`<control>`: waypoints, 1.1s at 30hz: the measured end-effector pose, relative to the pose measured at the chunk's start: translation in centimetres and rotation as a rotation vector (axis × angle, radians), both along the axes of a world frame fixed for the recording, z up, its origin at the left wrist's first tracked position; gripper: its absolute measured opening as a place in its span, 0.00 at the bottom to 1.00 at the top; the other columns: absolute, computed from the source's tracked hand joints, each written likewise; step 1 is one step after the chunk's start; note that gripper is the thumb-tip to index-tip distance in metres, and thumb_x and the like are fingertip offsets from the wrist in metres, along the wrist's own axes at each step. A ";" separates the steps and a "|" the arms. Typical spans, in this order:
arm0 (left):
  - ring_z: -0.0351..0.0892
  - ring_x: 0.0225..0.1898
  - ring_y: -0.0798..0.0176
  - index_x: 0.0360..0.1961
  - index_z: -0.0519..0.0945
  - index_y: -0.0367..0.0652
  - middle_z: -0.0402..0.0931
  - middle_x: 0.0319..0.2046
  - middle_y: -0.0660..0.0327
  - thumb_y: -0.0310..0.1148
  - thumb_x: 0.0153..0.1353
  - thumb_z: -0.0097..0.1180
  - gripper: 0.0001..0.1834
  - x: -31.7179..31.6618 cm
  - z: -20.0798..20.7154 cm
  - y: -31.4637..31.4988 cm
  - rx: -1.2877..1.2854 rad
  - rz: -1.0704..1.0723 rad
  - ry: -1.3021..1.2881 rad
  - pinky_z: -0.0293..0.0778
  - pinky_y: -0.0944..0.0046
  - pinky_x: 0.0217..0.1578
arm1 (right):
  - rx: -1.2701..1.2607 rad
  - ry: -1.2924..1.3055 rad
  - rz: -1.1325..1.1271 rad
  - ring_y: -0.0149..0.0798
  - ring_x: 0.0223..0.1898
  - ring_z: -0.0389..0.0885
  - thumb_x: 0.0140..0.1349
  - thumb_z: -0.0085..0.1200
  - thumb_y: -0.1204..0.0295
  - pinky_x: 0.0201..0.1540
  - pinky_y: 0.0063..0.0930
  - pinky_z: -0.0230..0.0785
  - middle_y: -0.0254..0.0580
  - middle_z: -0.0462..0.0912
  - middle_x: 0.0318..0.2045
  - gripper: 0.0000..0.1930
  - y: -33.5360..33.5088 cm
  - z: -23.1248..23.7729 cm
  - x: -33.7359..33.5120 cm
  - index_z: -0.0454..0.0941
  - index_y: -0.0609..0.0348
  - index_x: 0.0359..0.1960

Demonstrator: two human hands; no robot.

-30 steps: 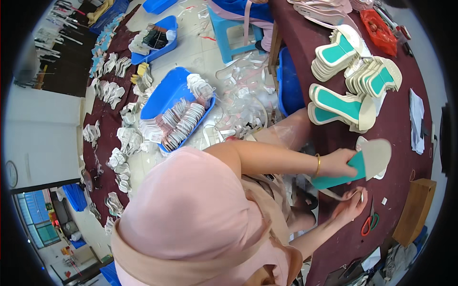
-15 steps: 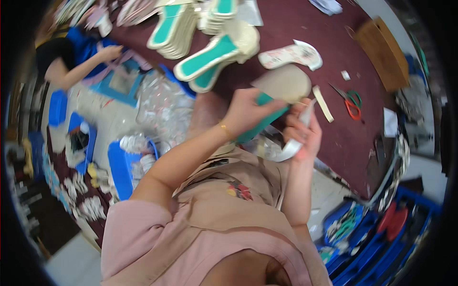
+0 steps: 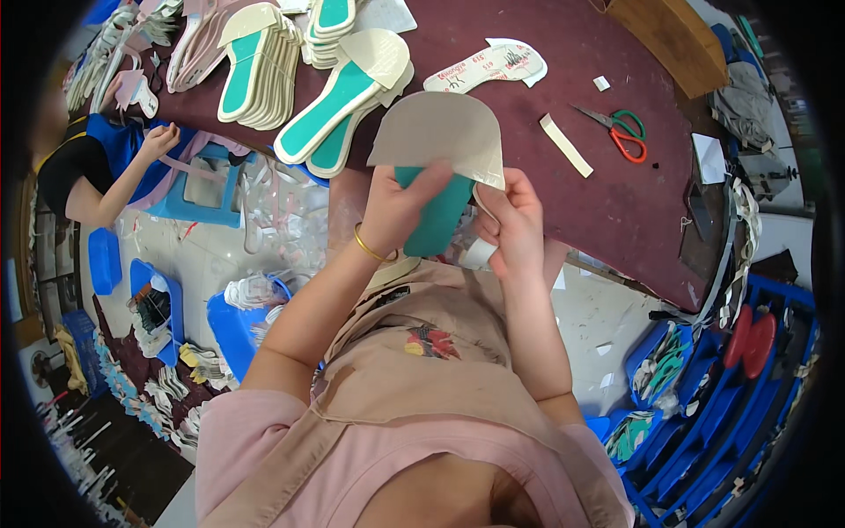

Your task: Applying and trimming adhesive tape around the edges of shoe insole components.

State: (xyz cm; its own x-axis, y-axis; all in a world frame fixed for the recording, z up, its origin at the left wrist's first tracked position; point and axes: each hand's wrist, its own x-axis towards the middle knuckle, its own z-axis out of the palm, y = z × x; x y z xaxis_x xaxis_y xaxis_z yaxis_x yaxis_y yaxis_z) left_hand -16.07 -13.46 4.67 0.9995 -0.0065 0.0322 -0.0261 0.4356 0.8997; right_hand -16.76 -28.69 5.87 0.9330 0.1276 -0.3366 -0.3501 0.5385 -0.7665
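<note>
Above my lap I hold an insole with a teal sole face [image 3: 431,220] and a broad cream toe piece [image 3: 440,132] pointing away from me. My left hand [image 3: 393,207] is closed on its left side, thumb lying across the top. At the toe piece's right corner, my right hand [image 3: 515,220] pinches the edge between thumb and fingers. A white strip [image 3: 478,253] shows below that hand; its other end is hidden. Just beyond lie two similar teal-and-cream insoles [image 3: 348,97], overlapping on the dark red table [image 3: 563,211].
Stacked insoles [image 3: 260,70] stand at the far left, near a printed white insole shape [image 3: 488,66]. Right of centre lie a cream strip [image 3: 566,145] and scissors [image 3: 620,132]. Another person's hand [image 3: 161,141] is at left. Blue bins [image 3: 233,326] and a blue rack [image 3: 704,431] flank me.
The insole has turned more upright, showing its toe piece broadly. My right hand now pinches its corner, and the white strip has dropped mostly behind the hand. The whole view has shifted.
</note>
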 end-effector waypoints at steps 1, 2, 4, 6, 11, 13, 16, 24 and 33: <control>0.73 0.34 0.75 0.45 0.74 0.39 0.75 0.36 0.66 0.29 0.58 0.56 0.13 -0.2 0.0 0.0 -0.164 -0.032 0.014 0.71 0.74 0.32 | 0.001 0.004 -0.003 0.20 0.15 0.61 0.59 0.53 0.75 0.15 0.14 0.51 0.32 0.72 0.25 0.06 0.0 -0.1 0.0 0.74 0.62 0.37; 0.73 0.34 0.75 0.45 0.74 0.39 0.75 0.36 0.66 0.29 0.58 0.56 0.13 -0.3 0.3 0.2 -0.160 -0.032 0.013 0.71 0.74 0.32 | -0.412 -0.484 -0.031 0.23 0.17 0.65 0.58 0.53 0.76 0.17 0.17 0.55 0.34 0.72 0.25 0.07 0.2 0.3 0.2 0.73 0.64 0.37; 0.72 0.36 0.75 0.48 0.70 0.40 0.73 0.39 0.66 0.28 0.59 0.54 0.16 -0.4 0.8 0.5 0.110 -0.051 -0.171 0.70 0.73 0.34 | -0.943 -0.988 -0.053 0.31 0.23 0.72 0.58 0.53 0.76 0.23 0.24 0.62 0.40 0.71 0.26 0.08 0.7 1.6 0.6 0.72 0.66 0.37; 0.72 0.35 0.75 0.47 0.71 0.40 0.73 0.38 0.66 0.28 0.59 0.55 0.15 -0.4 0.4 0.4 0.067 -0.054 -0.118 0.70 0.73 0.35 | -0.919 -0.950 0.097 0.31 0.23 0.71 0.58 0.53 0.76 0.23 0.23 0.61 0.40 0.71 0.26 0.07 -0.4 1.8 1.8 0.73 0.66 0.36; 0.71 0.33 0.75 0.42 0.74 0.39 0.74 0.35 0.67 0.30 0.58 0.56 0.12 2.4 -3.9 -0.1 -0.002 -0.160 0.183 0.69 0.72 0.35 | -0.484 -0.287 0.092 0.28 0.21 0.66 0.59 0.52 0.75 0.25 0.20 0.59 0.38 0.69 0.25 0.07 0.6 -1.2 0.0 0.70 0.67 0.29; 0.72 0.31 0.77 0.38 0.76 0.38 0.75 0.31 0.68 0.33 0.58 0.57 0.11 1.4 2.0 -1.2 0.016 0.048 0.111 0.70 0.74 0.32 | -0.485 -0.379 0.017 0.24 0.23 0.65 0.61 0.51 0.73 0.26 0.18 0.58 0.34 0.71 0.25 0.08 1.0 -2.6 0.1 0.69 0.65 0.28; 0.73 0.28 0.77 0.36 0.77 0.37 0.76 0.29 0.68 0.35 0.58 0.58 0.12 2.4 3.0 -0.3 -0.015 -0.154 0.288 0.70 0.75 0.28 | -0.549 -0.521 0.205 0.20 0.24 0.65 0.64 0.47 0.68 0.25 0.18 0.56 0.34 0.72 0.26 0.12 -0.1 -1.1 1.7 0.69 0.63 0.26; 0.71 0.35 0.76 0.41 0.75 0.37 0.75 0.35 0.65 0.37 0.60 0.55 0.14 2.2 2.1 -4.4 0.081 0.078 -0.037 0.71 0.72 0.36 | -0.596 -0.599 -0.130 0.20 0.26 0.61 0.66 0.47 0.67 0.30 0.14 0.56 0.27 0.67 0.23 0.10 -0.7 1.0 5.6 0.69 0.61 0.31; 0.75 0.34 0.73 0.41 0.76 0.35 0.79 0.34 0.60 0.42 0.65 0.47 0.18 2.5 5.3 -2.7 -0.073 0.034 0.089 0.72 0.71 0.34 | -0.567 -0.471 0.014 0.17 0.17 0.58 0.64 0.49 0.70 0.17 0.13 0.48 0.27 0.65 0.20 0.13 0.2 0.1 1.9 0.61 0.57 0.24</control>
State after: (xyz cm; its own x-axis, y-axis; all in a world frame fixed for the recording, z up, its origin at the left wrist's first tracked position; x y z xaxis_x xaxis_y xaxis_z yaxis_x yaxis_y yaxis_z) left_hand -13.60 -16.18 9.97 0.9980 0.0263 -0.0571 0.0362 0.5007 0.8649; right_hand -14.87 -28.45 5.98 0.9945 0.0661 0.0817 0.0811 0.0124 -0.9966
